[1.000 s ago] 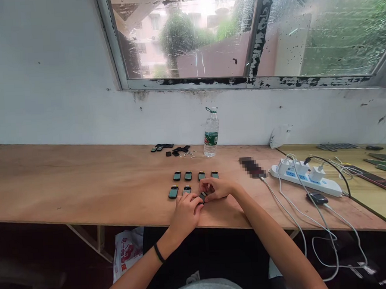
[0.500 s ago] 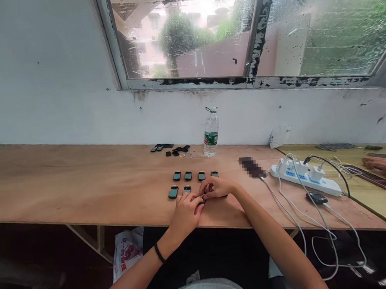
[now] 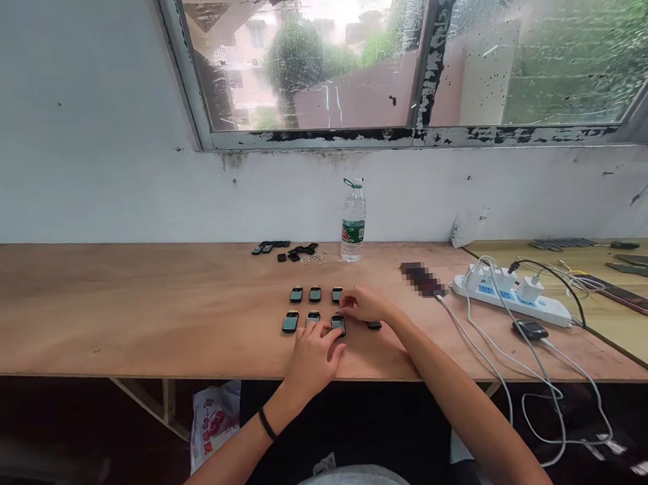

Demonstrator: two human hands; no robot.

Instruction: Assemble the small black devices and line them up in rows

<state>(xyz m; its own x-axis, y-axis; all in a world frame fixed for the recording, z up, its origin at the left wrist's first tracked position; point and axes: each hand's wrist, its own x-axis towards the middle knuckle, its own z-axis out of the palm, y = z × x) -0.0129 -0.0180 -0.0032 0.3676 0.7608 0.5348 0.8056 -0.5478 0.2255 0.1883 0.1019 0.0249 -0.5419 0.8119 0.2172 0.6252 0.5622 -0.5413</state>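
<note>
Small dark modules with greenish screens lie in two rows on the wooden table. My left hand [image 3: 313, 355] rests with its fingers apart, fingertips at the left and lower edge of one screen module [image 3: 338, 326] in the near row. At the top of that module, my right hand [image 3: 364, 304] has thumb and fingertips pinched together; whatever is between them is too small to make out. My right hand hides part of the far row. Left of my hands are a near-row module [image 3: 290, 322] and far-row modules [image 3: 296, 294]. Another module [image 3: 374, 325] shows under my right wrist.
Black parts [image 3: 303, 251] and tiny pieces lie at the back near a water bottle [image 3: 353, 223]. To the right are a blurred-out dark object [image 3: 424, 279], a white power strip [image 3: 515, 301] with trailing cables, and a small black device [image 3: 530, 329].
My right hand has shifted slightly up and away, and the module's screen under it now shows. My left hand stays nearly in place. Another person's hand at the far right has left view.
</note>
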